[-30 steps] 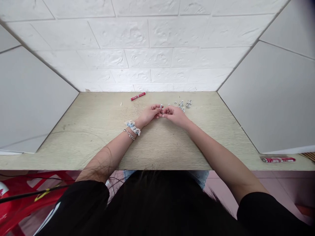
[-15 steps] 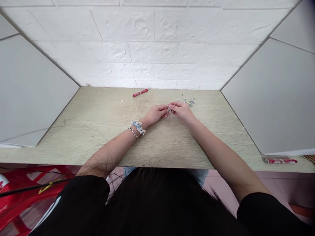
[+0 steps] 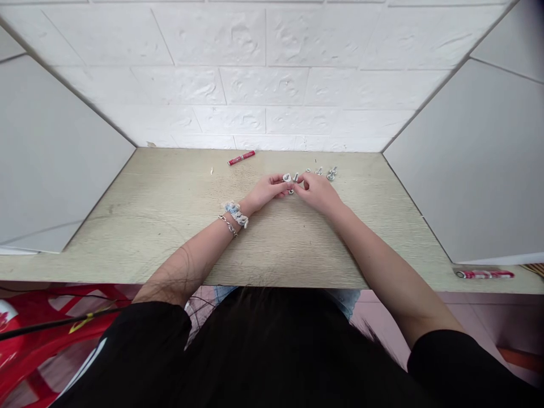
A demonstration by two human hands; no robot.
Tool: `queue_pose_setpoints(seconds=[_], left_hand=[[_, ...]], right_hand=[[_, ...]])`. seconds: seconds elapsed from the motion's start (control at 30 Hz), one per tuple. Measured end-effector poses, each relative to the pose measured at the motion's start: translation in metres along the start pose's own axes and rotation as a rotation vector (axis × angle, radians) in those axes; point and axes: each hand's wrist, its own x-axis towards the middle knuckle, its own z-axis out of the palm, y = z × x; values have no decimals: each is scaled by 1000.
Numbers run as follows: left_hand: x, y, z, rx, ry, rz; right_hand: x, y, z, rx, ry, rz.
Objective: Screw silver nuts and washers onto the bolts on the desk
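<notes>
Over the middle of the table my two hands meet, fingertips almost touching. My left hand (image 3: 264,194), with a scrunchie and a chain bracelet at the wrist, pinches a round metal washer (image 3: 287,178) between thumb and fingers. A small bolt (image 3: 296,177) stands upright in the fingertips of my right hand (image 3: 318,194). Just below the fingertips a metal nut (image 3: 291,191) shows; I cannot tell whether it lies on the table or is held. Beyond my right hand lie bolts with washers (image 3: 331,173), more small hardware (image 3: 319,170) and a single nut (image 3: 308,170).
A red marker-like tube (image 3: 241,158) lies near the white brick-pattern wall (image 3: 242,85), with a small pale scrap (image 3: 212,170) to its left. Another red tube (image 3: 484,274) is at the right front edge of the table (image 3: 280,255). Grey panels stand on both sides.
My fingertips have drawn slightly apart, so the washer and the upright bolt now show between them. Earlier the small metal piece was mostly covered by my fingers.
</notes>
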Motion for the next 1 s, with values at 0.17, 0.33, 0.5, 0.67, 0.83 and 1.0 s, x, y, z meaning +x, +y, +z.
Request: queue_pose_setpoints(seconds=[0.17, 0.33, 0.5, 0.67, 0.83, 1.0], left_hand=[[0, 2, 2, -87, 53, -68], [-3, 8, 6, -106, 107, -114], [-4, 9, 6, -83, 83, -107], [-3, 5, 5, -61, 75, -57], [-3, 4, 6, -32, 113, -17], [-5, 6, 8, -34, 132, -28]], right_hand=[[0, 1, -2, -176, -198, 20], [1, 1, 2, -223, -222, -13], [-1, -1, 8, -227, -208, 0], [-1, -2, 12, -224, -200, -36], [0, -2, 7, -207, -227, -36], [1, -2, 3, -194, -255, -63]])
